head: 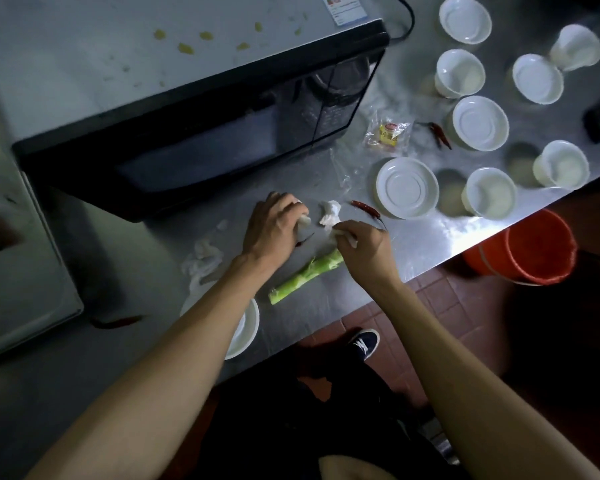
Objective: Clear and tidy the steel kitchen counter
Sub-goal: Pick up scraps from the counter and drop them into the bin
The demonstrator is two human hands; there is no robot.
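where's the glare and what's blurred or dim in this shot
Head view: glare sits on the steel counter near the orange bucket; the white cups at the top right are motion-smeared; the left side beside the microwave is dim; straight edges bow from the wide-angle lens.

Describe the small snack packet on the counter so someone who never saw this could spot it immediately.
Find the black microwave on the steel counter. Just off its front right corner, left of the white bowls, lies the snack packet. It alone is clear plastic with a yellow and red label.

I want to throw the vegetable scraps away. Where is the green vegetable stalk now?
In the head view, the green stalk lies on the steel counter near its front edge, below the left hand and right hand.
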